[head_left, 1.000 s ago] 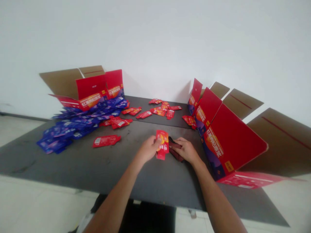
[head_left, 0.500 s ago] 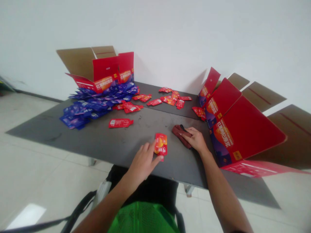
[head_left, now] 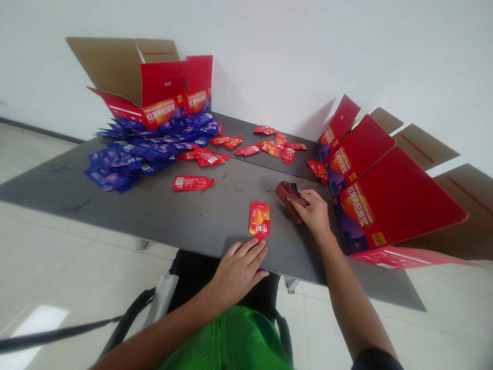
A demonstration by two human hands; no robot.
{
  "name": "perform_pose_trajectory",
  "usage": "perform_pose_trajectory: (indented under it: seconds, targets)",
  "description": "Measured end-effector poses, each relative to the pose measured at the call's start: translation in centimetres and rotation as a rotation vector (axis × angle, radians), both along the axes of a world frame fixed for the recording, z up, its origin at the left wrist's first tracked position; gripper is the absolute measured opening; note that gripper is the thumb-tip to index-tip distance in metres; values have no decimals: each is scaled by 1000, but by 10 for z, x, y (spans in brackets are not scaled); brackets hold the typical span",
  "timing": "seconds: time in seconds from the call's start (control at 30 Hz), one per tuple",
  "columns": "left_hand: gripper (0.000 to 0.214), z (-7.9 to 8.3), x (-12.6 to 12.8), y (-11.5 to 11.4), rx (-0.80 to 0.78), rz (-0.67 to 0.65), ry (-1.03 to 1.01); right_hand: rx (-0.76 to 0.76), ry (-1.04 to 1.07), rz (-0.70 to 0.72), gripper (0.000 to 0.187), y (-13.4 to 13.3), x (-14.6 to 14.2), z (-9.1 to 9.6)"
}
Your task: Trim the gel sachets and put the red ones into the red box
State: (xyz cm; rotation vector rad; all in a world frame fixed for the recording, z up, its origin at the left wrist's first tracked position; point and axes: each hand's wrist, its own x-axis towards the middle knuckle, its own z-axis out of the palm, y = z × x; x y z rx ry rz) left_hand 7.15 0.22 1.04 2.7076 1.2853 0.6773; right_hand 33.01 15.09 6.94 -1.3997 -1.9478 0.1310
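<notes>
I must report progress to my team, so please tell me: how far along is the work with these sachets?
Nothing looks clearly finished, though one red sachet lies apart from the others. In hand: the right hand holds a dark red cloth, and the left hand rests just below that sachet. Left: the heap of blue sachets and the loose red sachets further back still lie out.

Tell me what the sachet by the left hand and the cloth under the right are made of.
The red sachet looks like glossy printed plastic film, from its sheen. The dark red cloth looks like soft matte fabric, from its slack folds; fibre unclear.
</notes>
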Motion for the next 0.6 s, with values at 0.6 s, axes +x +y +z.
perform_pose_trajectory:
  seconds: [0.6]
  targets:
    - [45,-10,2,3,-71,23,27,-66,-255,251,39,15,-68,13]
